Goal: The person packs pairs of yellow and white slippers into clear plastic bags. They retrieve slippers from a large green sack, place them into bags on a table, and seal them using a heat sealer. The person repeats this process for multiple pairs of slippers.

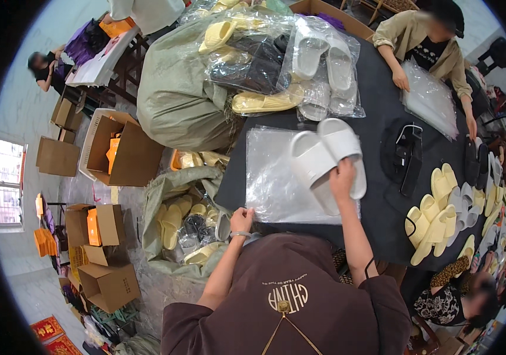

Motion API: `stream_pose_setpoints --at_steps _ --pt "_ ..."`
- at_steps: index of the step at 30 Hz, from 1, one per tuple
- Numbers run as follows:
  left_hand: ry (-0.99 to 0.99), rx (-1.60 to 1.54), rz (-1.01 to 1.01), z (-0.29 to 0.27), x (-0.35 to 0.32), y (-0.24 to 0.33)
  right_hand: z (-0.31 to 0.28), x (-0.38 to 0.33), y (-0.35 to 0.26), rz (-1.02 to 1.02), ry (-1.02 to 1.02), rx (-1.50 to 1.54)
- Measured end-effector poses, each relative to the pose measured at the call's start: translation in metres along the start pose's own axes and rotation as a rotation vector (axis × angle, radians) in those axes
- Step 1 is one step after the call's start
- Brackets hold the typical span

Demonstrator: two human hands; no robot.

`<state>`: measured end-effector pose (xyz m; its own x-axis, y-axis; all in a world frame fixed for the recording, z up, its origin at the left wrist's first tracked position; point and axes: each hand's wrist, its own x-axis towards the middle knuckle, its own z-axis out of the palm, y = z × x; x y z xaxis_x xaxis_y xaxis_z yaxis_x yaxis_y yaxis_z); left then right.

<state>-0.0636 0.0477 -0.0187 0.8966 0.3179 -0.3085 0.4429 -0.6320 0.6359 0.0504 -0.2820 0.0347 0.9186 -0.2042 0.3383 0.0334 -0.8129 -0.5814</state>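
White slippers (315, 157) in right hand (342, 178), apparently paired.

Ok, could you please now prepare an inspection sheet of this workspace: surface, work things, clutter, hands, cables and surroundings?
Surface: dark table, partly covered.
Work things: pale slippers, held above flat clear bags.
Clutter: bagged slippers at the far side; loose yellow slippers to the right.
Hands: right hand grips the pale slippers; left hand is at the bags' near left corner, its grip unclear.
Cables: nothing seen that is clearly a cable.
Surroundings: open cardboard box and green sack to the left; a co-worker at the table's far right.
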Motion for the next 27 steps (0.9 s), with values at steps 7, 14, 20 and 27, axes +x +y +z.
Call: stream_pose_setpoints --at_steps 7,14,20,27 --pt "0.070 0.007 0.071 0.007 0.002 -0.021 0.037 -0.037 -0.116 -0.502 -0.513 0.159" --pt "-0.081 -0.070 0.023 -0.011 0.003 0.007 0.084 -0.012 -0.097 -0.353 -0.375 -0.051" --pt "-0.026 -0.042 0.024 -0.007 0.001 0.006 0.094 0.018 -0.093 -0.199 -0.215 -0.119" --pt "0.328 0.236 0.504 -0.038 -0.007 0.056 0.047 0.014 -0.112 -0.170 -0.178 0.017"
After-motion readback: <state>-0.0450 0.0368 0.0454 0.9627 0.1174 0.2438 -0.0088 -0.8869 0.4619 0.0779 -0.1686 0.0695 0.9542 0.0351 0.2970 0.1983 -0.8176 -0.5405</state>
